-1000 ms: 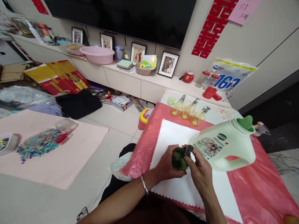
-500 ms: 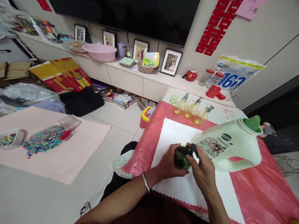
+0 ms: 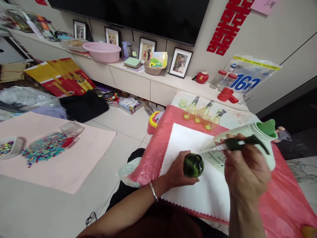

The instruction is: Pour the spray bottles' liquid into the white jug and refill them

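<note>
Clock dirs from green btl. 9: white dish (image 3: 19, 148) w/ coloured beads in it; just beside it, a loose bead pile (image 3: 44, 147) on pink sheet (image 3: 96, 148). Betw. 10 & 11: pink basin (image 3: 104, 57), contents unclear. 11: tan basket (image 3: 153, 70) w/ colourful booklet. L hand (image 3: 179, 170): thumb & fingers wrapped round green btl (image 3: 193, 167), which is over white mat (image 3: 213, 201), level inside can't tell. Approx. 12–1: three clear pump btls (image 3: 199, 118), yellow liquid low in each. 1: red-lidded glass jars (image 3: 228, 83). Betw. 2 & 3: R hand (image 3: 247, 172), thumb & fingers pinching blk pump (image 3: 232, 144), tube twd 9, tip nr btl mouth; behind it, mint jug (image 3: 247, 131), opaque, contents hidden.
</note>
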`<state>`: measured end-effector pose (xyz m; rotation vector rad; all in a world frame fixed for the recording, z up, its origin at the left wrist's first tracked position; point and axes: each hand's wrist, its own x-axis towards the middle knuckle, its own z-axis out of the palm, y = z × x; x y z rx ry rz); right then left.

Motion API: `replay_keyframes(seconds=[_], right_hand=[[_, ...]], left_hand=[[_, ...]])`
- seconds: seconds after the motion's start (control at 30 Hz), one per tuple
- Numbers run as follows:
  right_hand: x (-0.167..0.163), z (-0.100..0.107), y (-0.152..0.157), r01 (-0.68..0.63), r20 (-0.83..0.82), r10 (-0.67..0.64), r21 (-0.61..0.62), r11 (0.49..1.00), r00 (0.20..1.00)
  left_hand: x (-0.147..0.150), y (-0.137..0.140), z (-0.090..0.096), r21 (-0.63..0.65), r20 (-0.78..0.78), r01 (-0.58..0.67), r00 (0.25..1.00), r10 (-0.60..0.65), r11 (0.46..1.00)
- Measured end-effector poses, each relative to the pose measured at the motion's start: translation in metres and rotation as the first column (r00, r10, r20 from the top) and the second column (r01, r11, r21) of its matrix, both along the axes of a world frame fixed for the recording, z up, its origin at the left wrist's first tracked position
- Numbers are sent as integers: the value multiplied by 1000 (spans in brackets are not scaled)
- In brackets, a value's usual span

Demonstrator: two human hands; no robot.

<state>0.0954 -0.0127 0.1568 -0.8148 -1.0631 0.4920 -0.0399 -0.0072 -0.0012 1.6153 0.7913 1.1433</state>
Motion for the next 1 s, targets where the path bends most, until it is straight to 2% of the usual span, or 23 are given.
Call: replay_keyframes(seconds=[0.07, 0.1, 0.13, 0.17, 0.23, 0.27, 0.37, 0.5, 0.57, 0.6, 0.67, 0.73, 0.8, 0.83, 0.87, 0.9, 0.93, 0.97, 1.0], right_hand=[[2, 19, 6, 121, 35, -126, 106, 987, 991], [6, 24, 9, 177, 108, -190, 122, 977, 976], [12, 27, 13, 210, 233, -226, 89, 974, 946], [18, 26, 18, 218, 387, -208, 18, 976, 899], [29, 15, 30, 187, 659, -16, -190, 964, 752], [32, 7, 38, 153, 726, 113, -290, 945, 679], [33, -28, 63, 76, 763, 371, -478, 875, 530], [25, -70, 94, 112, 758, 530, -607, 787, 381], [22, -77, 102, 127, 764, 540, -611, 782, 353], [22, -76, 101, 127, 776, 521, -593, 795, 356], [21, -63, 90, 115, 809, 436, -514, 850, 393], [20, -39, 64, 106, 837, 296, -383, 918, 461], [23, -13, 29, 147, 839, 113, -223, 964, 533], [26, -3, 12, 214, 827, -26, -115, 970, 562], [32, 6, -3, 352, 780, -257, 51, 935, 571], [39, 11, -17, 484, 708, -445, 164, 859, 548], [49, 13, -27, 559, 647, -559, 238, 794, 518], [61, 13, -34, 633, 557, -645, 252, 732, 523], [74, 9, -40, 703, 485, -687, 188, 686, 541]], left_hand=[[0, 0, -1, 37, -27, 16, 1000, -15, 999], [0, -1, -2, 57, -44, 27, 999, -25, 998], [0, -1, -2, 79, -62, 39, 997, -34, 996], [0, -1, -3, 102, -83, 52, 996, -44, 993], [1, -1, -3, 144, -127, 83, 990, -65, 986], [1, -1, -3, 158, -146, 95, 987, -72, 983], [2, -1, -3, 184, -147, 106, 986, -79, 977], [2, -1, 0, 193, -107, 92, 992, -73, 977], [2, 0, 0, 183, -105, 96, 991, -77, 978], [1, 0, 0, 177, -103, 97, 992, -80, 979], [0, 0, -1, 161, -96, 88, 993, -74, 983], [0, -1, -3, 140, -85, 66, 995, -55, 988], [-1, -3, -5, 117, -68, 30, 997, -23, 993], [-1, -3, -6, 107, -62, 10, 998, -4, 994], [-1, -4, -7, 98, -58, -18, 998, 24, 995], [-1, -5, -7, 90, -57, -54, 997, 59, 994], [-1, -6, -7, 85, -57, -94, 993, 99, 992], [-1, -6, -6, 81, -60, -135, 988, 140, 988], [-1, -6, -6, 78, -62, -173, 982, 178, 982]])
